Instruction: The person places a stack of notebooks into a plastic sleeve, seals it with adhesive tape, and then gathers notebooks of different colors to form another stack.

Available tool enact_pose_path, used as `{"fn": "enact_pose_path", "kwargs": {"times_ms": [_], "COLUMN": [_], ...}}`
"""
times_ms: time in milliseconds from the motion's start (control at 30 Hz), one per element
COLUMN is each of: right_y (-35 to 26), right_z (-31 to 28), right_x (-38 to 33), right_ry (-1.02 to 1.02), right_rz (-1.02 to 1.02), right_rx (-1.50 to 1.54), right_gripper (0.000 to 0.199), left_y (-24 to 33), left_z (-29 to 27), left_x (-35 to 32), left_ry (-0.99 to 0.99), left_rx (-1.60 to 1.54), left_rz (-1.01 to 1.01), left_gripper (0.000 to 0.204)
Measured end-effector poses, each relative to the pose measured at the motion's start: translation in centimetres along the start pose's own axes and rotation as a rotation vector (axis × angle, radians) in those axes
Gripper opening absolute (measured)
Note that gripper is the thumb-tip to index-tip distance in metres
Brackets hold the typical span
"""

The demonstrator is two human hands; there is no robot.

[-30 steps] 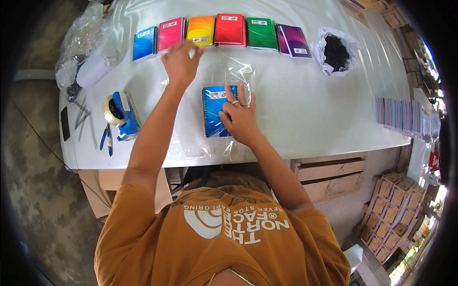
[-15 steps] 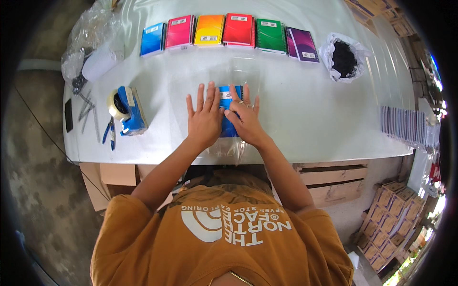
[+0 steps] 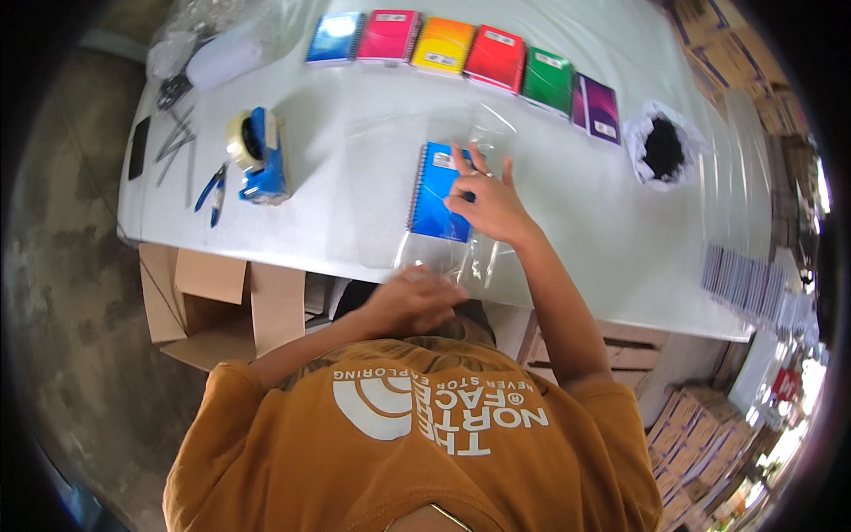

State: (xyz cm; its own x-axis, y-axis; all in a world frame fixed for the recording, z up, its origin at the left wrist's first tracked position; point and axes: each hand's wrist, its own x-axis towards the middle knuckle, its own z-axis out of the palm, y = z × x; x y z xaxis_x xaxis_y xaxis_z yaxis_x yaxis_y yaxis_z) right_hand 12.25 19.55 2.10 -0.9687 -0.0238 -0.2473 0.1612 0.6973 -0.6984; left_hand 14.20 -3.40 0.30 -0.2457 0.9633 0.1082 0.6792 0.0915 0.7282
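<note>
A blue spiral notebook (image 3: pixel 434 199) lies on a sheet of clear plastic film (image 3: pixel 377 186) near the table's front edge, its coil toward the left. My right hand (image 3: pixel 492 204) rests over the notebook's right side, the far fingers spread, while the thumb and forefinger curve toward each other on the cover. Whether they pinch the film there is unclear. Over the table's front edge, by the near end of the film, my left hand (image 3: pixel 412 300) is smeared by motion; its fingers cannot be made out.
Left of the film stand a blue tape dispenser (image 3: pixel 266 168) and blue-handled pliers (image 3: pixel 213 193). Several coloured notebooks (image 3: pixel 494 60) line the far side. A white bag of black material (image 3: pixel 663 149) sits to the right, beyond a long stack (image 3: pixel 745 284). An open carton (image 3: pixel 213 310) is below.
My left hand has left the notebook and drawn back toward my body. My right hand stays at the notebook, its forefinger now bent. The whole view has turned and shifted.
</note>
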Motion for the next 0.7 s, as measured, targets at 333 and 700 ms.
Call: {"fn": "enact_pose_path", "kwargs": {"times_ms": [333,700], "right_y": [-1.3,-2.6], "right_z": [-1.5,-2.1], "right_x": [0.2,-0.1], "right_ry": [-0.12,-0.034], "right_rz": [-0.012,0.023], "right_rx": [-0.124,-0.202], "right_gripper": [0.007,0.079], "left_y": [-11.6,-10.8], "left_z": [-20.7,-14.3], "left_x": [-6.1,-12.4], "left_ry": [0.741,1.213], "left_rx": [-0.495,-0.191], "left_rz": [-1.459,-1.094], "left_gripper": [0.042,0.022]}}
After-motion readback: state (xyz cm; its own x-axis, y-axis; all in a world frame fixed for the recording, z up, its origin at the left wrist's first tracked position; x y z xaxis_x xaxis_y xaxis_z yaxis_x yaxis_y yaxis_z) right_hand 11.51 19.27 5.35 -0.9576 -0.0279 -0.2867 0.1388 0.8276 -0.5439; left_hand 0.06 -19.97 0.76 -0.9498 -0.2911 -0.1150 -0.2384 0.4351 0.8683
